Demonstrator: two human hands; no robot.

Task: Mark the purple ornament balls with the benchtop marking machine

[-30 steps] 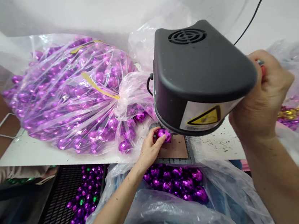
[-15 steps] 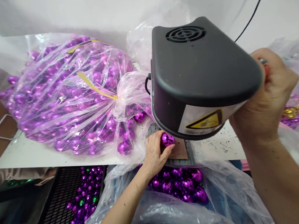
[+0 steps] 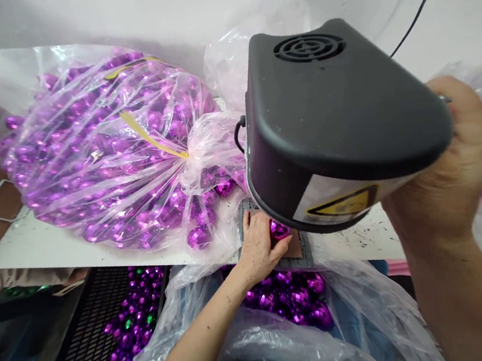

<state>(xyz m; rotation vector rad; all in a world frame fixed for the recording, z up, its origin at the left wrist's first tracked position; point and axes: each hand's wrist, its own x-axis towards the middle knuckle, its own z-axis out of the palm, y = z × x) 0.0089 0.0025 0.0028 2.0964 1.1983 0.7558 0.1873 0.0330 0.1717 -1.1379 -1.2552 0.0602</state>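
Note:
My left hand (image 3: 260, 244) pinches a small purple faceted ball (image 3: 279, 230) and holds it on the brown pad (image 3: 295, 247) under the black machine head (image 3: 330, 117). The head hides most of the pad. My right hand (image 3: 458, 159) is closed round a handle at the right side of the machine, of which only a bit of metal shows at the top.
A big tied clear bag of purple balls (image 3: 110, 155) lies on the white table (image 3: 47, 245) at the left. An open bag with more purple balls (image 3: 291, 303) sits below the table edge. A black crate (image 3: 111, 337) holds purple and green balls. A cable (image 3: 425, 0) runs up right.
My left hand has slid the purple ball to the right, further under the machine head. The head and my right hand have shifted slightly right and closer.

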